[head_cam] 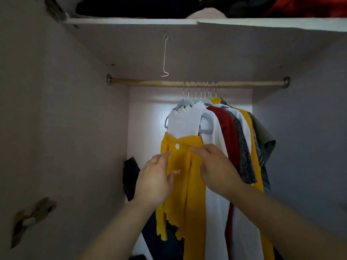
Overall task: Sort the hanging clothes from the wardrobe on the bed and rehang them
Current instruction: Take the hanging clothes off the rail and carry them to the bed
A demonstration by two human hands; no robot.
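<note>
Entry: yellow-and-white dress (185,194) hangs on a grey hanger (206,124), leftmost on the wardrobe rail (142,83), just beside the other clothes (230,134). Left grip (154,182) pinches the yellow cloth at waist height between thumb and fingers. Right grip (216,169) lies on the same cloth, fingers nearly straight; whether its thumb nips a fold I cannot tell. Judgement: light, soft, limp fabric (the frilled hem may snag), so pulling at the skirt would only stretch it. Better hold: the hanger neck under its hook, lifting clear of the rail.
</note>
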